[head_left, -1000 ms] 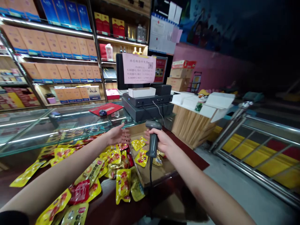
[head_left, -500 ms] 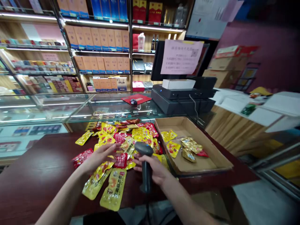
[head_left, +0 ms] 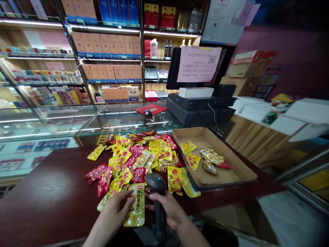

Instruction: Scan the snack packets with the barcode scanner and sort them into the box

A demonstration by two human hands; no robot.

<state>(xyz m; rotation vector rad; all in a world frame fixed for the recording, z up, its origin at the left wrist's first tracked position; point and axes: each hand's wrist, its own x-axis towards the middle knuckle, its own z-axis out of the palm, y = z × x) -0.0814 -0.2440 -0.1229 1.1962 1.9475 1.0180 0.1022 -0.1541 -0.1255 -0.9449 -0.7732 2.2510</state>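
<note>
My right hand [head_left: 168, 209] is wrapped round a black handheld scanner [head_left: 157, 187], its head tilted up. Just left of it, my left hand [head_left: 117, 212] pinches the left side of a gold-green snack packet [head_left: 137, 206] at the table's near edge. Beyond both hands spreads a pile of yellow, red and gold snack packets [head_left: 138, 151]. A yellow packet [head_left: 175, 180] and a greenish one [head_left: 189, 184] lie right of the scanner, beside a shallow cardboard box [head_left: 238, 176]. Inside the box are several packets, among them gold ones [head_left: 211, 156].
Behind the dark red table [head_left: 59, 192] stands a glass counter [head_left: 87, 116] with a red mat [head_left: 150, 109] and mouse. A monitor [head_left: 174, 68] and black register [head_left: 197, 111] stand behind the box. White boxes [head_left: 305, 113] are at the right.
My left hand has moved right and nearer, and has taken hold of the gold-green packet. My right hand has lowered slightly with the scanner. The view has shifted a little.
</note>
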